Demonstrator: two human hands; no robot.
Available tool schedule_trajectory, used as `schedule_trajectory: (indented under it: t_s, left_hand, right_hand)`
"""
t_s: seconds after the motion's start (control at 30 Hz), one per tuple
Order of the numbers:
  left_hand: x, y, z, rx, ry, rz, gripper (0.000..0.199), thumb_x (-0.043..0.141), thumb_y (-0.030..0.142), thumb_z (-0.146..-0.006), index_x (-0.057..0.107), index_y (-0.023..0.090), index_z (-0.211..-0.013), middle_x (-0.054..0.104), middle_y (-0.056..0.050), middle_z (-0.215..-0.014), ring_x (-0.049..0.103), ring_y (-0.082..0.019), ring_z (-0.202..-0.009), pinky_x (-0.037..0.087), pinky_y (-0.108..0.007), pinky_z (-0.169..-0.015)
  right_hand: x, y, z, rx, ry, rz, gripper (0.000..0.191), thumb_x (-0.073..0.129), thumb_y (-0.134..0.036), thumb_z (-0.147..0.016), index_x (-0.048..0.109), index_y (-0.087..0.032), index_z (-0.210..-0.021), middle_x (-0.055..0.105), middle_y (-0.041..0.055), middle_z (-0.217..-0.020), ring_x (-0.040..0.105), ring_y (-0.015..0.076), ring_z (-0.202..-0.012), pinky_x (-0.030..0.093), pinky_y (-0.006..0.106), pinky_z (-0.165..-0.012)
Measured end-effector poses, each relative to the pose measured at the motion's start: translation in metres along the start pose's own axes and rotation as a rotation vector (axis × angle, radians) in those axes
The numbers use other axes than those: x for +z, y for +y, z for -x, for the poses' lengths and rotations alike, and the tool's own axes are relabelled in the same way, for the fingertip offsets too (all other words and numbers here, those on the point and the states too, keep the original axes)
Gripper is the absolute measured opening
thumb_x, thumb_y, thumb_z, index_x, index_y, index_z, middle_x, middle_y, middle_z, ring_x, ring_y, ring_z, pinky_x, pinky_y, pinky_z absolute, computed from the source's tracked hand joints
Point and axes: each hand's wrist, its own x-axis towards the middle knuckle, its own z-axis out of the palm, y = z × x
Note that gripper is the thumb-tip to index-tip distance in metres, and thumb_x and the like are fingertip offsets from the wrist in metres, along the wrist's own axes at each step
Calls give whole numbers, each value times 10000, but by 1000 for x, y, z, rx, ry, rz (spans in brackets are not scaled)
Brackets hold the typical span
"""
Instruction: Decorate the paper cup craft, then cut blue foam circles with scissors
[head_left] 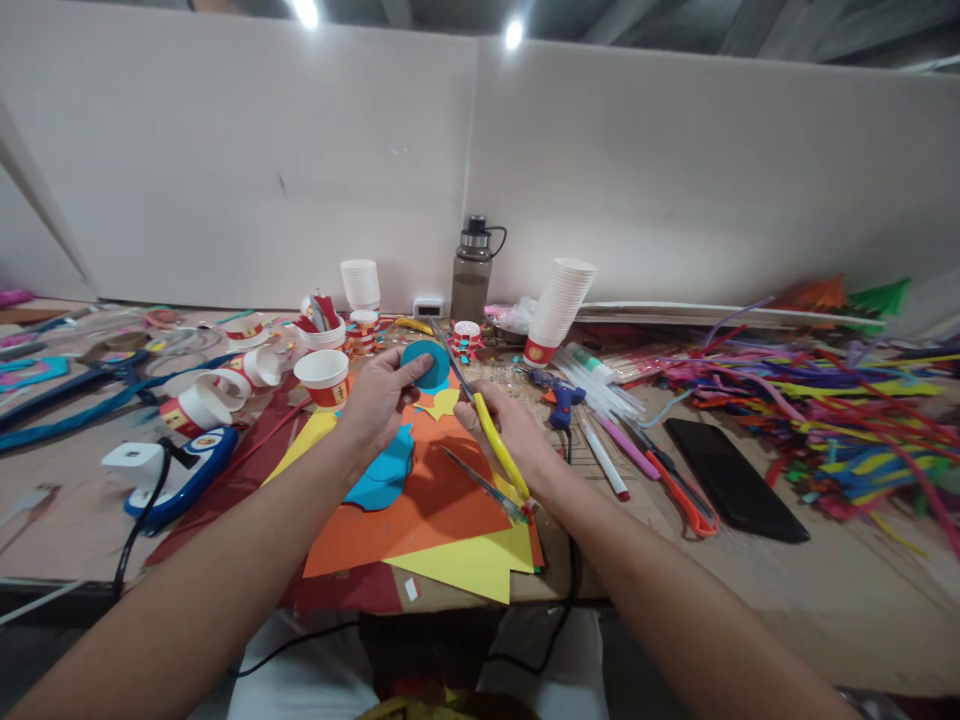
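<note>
My left hand (381, 400) pinches a round blue paper piece (426, 368) between thumb and fingers, above the orange sheet (442, 470). In my right hand (506, 430) are yellow-handled scissors (495, 445), their blades pointing up and away, close to the right edge of the blue piece. Beneath the hands lie a yellow paper cutout (442, 404), a larger blue cutout (386, 472) and a thin pointed tool (484, 483). Yellow paper (465, 568) sticks out from under the orange sheet.
Paper cups (322, 375) and a blue power strip (184, 480) are on the left. A bottle (472, 275) and a cup stack (561, 305) stand behind. On the right are a glue gun (562, 400), a black phone (735, 480) and colourful pipe cleaners (847, 400).
</note>
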Motion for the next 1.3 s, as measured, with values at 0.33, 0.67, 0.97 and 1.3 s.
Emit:
schedule_trajectory:
  t_s: [0.33,0.67,0.97,1.3]
  left_hand:
    - [-2,-2,0,7,-38,-68,235,809,297,-618,657,142,-708,588,15,-632,468,-52,-534,260,-170,-421]
    - [-6,8,-2,-24,-66,-122,279,829,303,-576,669,130,-728,613,4,-659,477,-56,-540,248,-184,-446]
    - [-12,17,-3,-32,-110,-212,255,826,306,-592,663,144,-701,602,19,-631,463,-50,-531,270,-180,-467]
    - [-8,17,-3,-82,-113,-154,287,844,332,-558,668,153,-698,614,14,-621,475,-61,-510,286,-190,-447]
  right_hand:
    - [-1,2,-1,-32,-7,19,292,516,-492,-885,532,-200,-889,469,-36,-713,414,120,-669,294,242,-599]
    - [-5,-3,0,6,-28,7,308,538,-497,-859,531,-190,-877,470,-40,-694,384,106,-635,274,241,-578]
    - [-6,-1,-1,-9,-46,38,274,551,-461,-858,510,-191,-840,420,-54,-658,367,100,-622,264,236,-574]
    - [-4,3,0,-34,-117,-51,308,425,-497,-916,469,-195,-876,464,-27,-752,415,112,-673,316,242,-603]
